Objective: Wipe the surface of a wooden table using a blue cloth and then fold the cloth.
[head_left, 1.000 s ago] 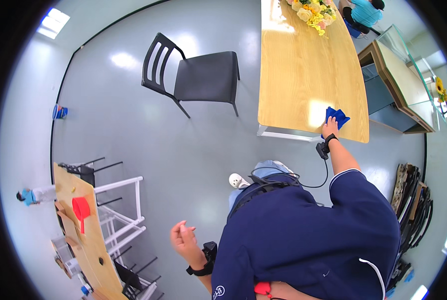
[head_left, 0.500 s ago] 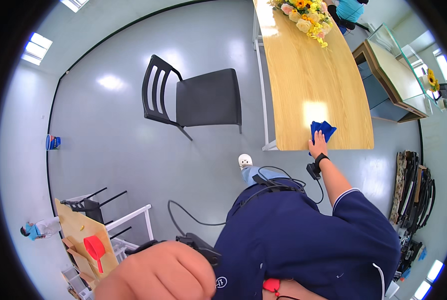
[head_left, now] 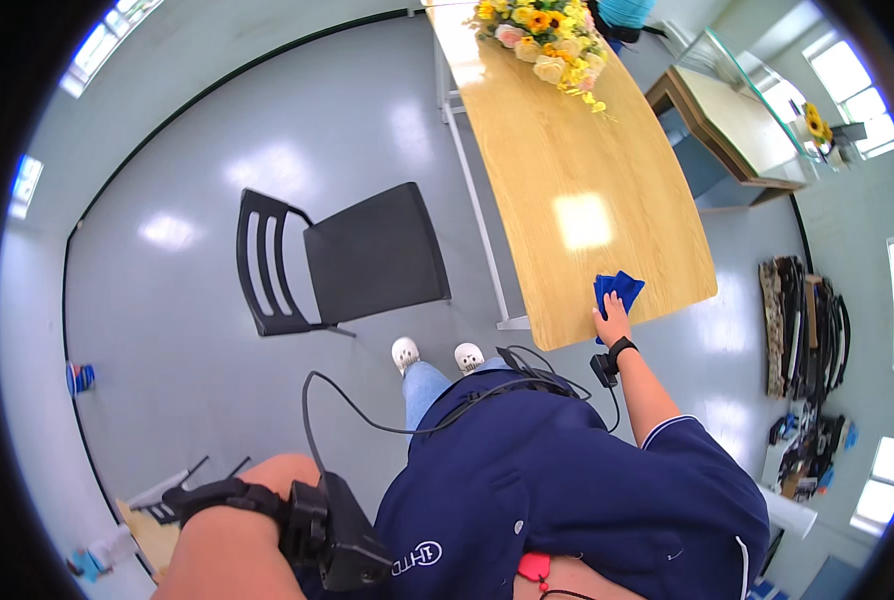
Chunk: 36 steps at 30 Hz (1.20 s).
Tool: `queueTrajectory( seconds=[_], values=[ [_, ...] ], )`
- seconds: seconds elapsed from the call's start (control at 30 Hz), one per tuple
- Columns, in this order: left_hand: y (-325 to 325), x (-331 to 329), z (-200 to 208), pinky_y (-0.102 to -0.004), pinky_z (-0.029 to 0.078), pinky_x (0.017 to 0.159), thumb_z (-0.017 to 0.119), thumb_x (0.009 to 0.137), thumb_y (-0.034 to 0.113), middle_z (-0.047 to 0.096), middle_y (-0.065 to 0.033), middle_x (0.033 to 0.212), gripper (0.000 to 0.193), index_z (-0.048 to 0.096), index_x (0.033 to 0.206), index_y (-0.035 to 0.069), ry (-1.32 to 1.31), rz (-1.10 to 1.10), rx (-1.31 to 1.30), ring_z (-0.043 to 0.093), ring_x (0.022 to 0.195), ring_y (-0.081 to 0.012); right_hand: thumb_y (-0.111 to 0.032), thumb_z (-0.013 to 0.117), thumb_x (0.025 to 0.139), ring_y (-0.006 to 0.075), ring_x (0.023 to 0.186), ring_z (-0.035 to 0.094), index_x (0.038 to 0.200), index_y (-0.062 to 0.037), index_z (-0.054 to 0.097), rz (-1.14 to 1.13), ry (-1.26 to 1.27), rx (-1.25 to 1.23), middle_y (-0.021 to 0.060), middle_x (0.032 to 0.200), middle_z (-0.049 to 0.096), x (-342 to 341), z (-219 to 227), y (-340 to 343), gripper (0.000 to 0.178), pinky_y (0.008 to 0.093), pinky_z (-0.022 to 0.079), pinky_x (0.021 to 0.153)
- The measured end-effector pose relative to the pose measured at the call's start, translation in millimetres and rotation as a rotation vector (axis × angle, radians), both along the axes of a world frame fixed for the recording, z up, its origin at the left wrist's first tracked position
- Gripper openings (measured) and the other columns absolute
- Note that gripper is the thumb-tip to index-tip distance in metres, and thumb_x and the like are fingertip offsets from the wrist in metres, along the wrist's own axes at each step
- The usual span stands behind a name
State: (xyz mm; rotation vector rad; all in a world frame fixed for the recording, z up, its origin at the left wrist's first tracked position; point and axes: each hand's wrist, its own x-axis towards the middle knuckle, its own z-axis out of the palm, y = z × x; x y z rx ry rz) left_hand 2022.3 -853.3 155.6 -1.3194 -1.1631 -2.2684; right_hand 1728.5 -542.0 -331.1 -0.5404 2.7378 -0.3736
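Head view, I see a blue cloth (head_left: pixel 627 287) on the wooden table's (head_left: pixel 577 165) near end, right hand (head_left: pixel 613 318) laid over it, fingers outstretched, left hand (head_left: pixel 287 471) well left of the table, mostly hidden, its grip I cannot tell, flowers (head_left: pixel 550 45) at the table's far end, black chair (head_left: pixel 375 250) left of it.

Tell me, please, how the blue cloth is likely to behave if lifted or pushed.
The blue cloth is probably floppy, given its loose folds. It looks thin, so likely light. Pushed along the glossy tabletop, it may slide or bunch.
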Motion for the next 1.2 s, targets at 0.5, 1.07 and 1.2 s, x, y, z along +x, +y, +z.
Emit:
queueTrajectory(
  seconds=[0.5, 1.07, 1.2],
  values=[
    [-155, -38, -5, -0.0374, 0.043, 0.065, 0.049, 0.081, 0.028, 0.051, -0.0066, 0.066, 0.025, 0.055, 0.078, 0.004, 0.072, -0.405, -0.659, 0.048, 0.059, -0.0193, -0.035, 0.044, 0.08, 0.0287, 0.125, 0.025, 0.125, -0.0082, 0.038, -0.343, -0.057, -0.198, 0.0098, 0.135, 0.028, 28, 49, -110, 0.053, 0.0391, 0.021, 0.102],
    [-200, -148, -256, -0.0302, 0.048, 0.072, 0.054, 0.078, 0.01, 0.046, 0.0008, 0.07, 0.047, 0.037, 0.121, 0.003, -1.305, -0.018, -0.732, 0.049, 0.064, -0.0072, -0.022, 0.054, 0.075, 0.0306, 0.099, 0.05, 0.101, -0.0029, 0.055, -0.933, -0.313, -0.063, 0.0173, 0.103, 0.055, 265, -16, 56, 0.033, 0.0381, 0.038, 0.088],
    [-177, -127, -342, -0.023, 0.046, 0.069, 0.055, 0.081, 0.016, 0.055, -0.0025, 0.088, 0.044, 0.039, 0.121, 0.008, -1.576, -0.187, -1.061, 0.052, 0.073, -0.0076, -0.028, 0.053, 0.078, 0.0272, 0.092, 0.055, 0.098, -0.0031, 0.058, -0.894, -0.71, -0.223, 0.014, 0.094, 0.06, 270, -5, 30, 0.032, 0.0341, 0.041, 0.083]
  ],
)
